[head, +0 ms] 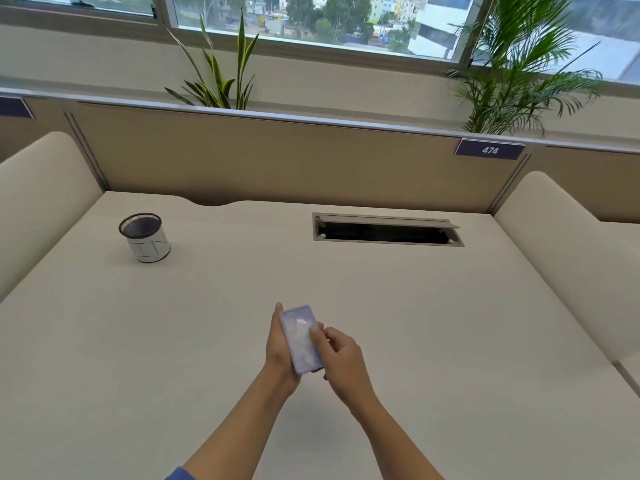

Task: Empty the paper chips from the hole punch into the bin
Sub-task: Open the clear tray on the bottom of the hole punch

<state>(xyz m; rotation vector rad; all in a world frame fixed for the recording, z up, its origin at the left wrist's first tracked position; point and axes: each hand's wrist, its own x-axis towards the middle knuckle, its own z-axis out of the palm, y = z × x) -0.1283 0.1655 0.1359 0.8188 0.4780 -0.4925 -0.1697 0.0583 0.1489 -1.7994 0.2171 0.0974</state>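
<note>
1. The hole punch (300,337) is a pale lilac, flat, elongated item held above the near centre of the surface (415,323), clear of it.
2. The left hand (278,351) cradles the hole punch from the left and from beneath, fingers extended along its left edge.
3. The right hand (341,358) grips the right edge of the hole punch, with its fingertips (317,332) curled onto the upper face.
4. Both hands are closed on the same item; neither is spread open.
5. The bin (145,237) is a small cylindrical container with a dark mesh rim and a white body. It stands upright at the far left of the surface, well apart from the hands.
6. A rectangular cable hatch (386,228) sits open at the far right of the surface.
7. No paper chips are discernible.
</note>
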